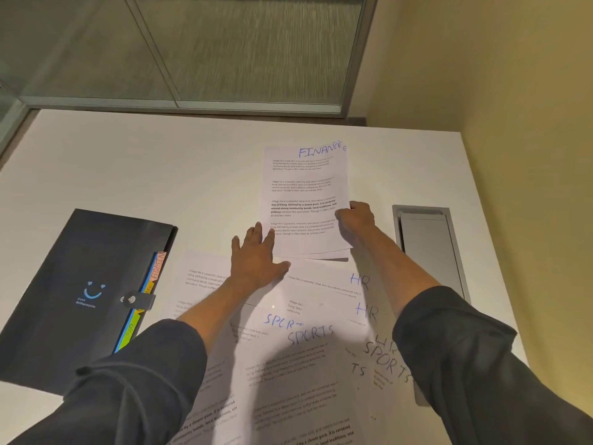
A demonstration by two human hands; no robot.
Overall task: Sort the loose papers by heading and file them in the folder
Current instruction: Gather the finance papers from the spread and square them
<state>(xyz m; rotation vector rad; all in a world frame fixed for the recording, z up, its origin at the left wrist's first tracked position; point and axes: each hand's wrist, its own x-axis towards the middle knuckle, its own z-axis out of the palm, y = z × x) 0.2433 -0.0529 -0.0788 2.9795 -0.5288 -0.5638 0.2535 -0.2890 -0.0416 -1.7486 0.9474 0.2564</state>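
So I'm mid-sort: right hand (pixel 356 220) pinching the FINANCE stack (pixel 308 200) at 12 o'clock, left hand (pixel 256 255) flat and open beside it. Next I'd pull HR sheets (pixel 359 284) from the loose pile (pixel 288 364) at 6; folder (pixel 86 284) sits closed at 9

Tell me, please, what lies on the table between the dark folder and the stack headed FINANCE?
In the head view, mostly bare table separates the folder from the FINANCE stack; the left hand rests flat at the stack's near-left corner.
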